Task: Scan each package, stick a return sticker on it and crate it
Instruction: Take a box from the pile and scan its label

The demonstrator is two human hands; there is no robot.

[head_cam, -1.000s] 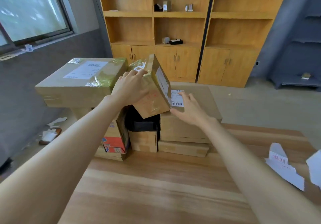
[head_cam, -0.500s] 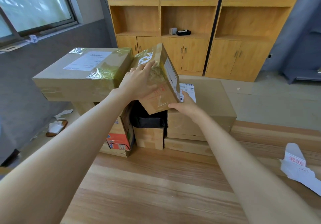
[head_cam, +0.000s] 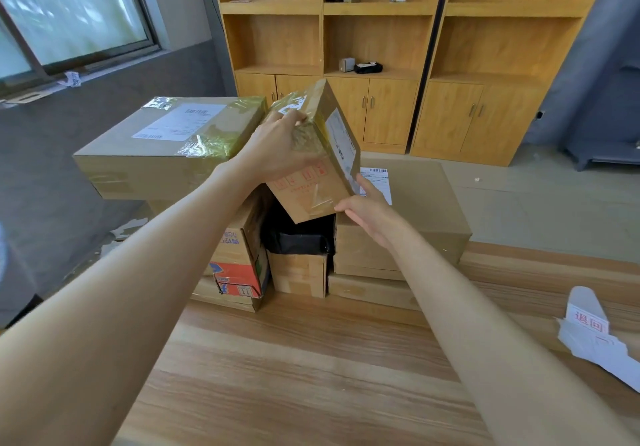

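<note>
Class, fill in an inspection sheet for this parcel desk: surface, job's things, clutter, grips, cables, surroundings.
surface: light wooden table.
job's things: small taped box tilted above the stack; large labelled box left; flat box with barcode label right; sticker sheet on table.
clutter: black bag between boxes; paper scraps on floor.
grips: left hand grips the box's top; right hand holds its lower corner.
cables: nothing seen.
surroundings: wooden shelving behind; window upper left.
</note>
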